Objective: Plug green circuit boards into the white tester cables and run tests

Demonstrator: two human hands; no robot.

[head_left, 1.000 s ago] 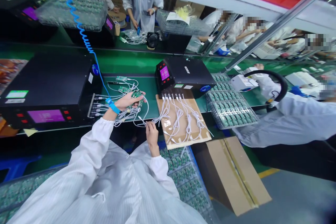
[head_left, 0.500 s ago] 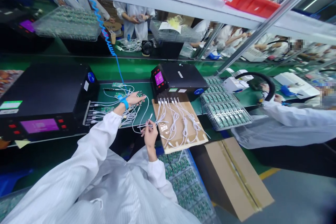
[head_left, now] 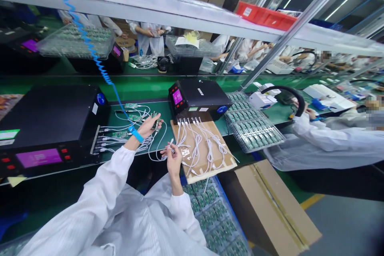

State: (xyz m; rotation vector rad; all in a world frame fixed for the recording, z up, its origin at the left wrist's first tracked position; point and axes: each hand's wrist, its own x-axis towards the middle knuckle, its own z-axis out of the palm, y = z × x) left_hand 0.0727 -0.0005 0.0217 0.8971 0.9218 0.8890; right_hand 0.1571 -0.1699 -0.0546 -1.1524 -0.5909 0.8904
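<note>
My left hand (head_left: 147, 127), with a blue wrist strap (head_left: 136, 134), is closed on a small green circuit board (head_left: 156, 122) held above the bench. Between the fingers of my right hand (head_left: 173, 160) is a white cable (head_left: 171, 142), its plug end pointing up. More circuit boards (head_left: 120, 134) lie on the green mat to the left of my hands, among white cables (head_left: 147, 144). These cables run from the side of the large black tester (head_left: 51, 120). A smaller black tester (head_left: 199, 98) stands beyond my right hand, with several white cables (head_left: 196, 148) plugged into its front.
A cardboard sheet (head_left: 225, 164) lies under the smaller tester's cables. Trays of boards stand at the right (head_left: 255, 128) and below the bench (head_left: 220, 224). A cardboard box (head_left: 276, 204) sits at lower right. A blue coiled cord (head_left: 87, 42) hangs down to the wrist strap. A co-worker's sleeve (head_left: 330, 134) is at right.
My left hand has turned and drawn back slightly, raising the circuit board more upright. My right hand still holds the cable in nearly the same place. The camera view has shifted a little.
</note>
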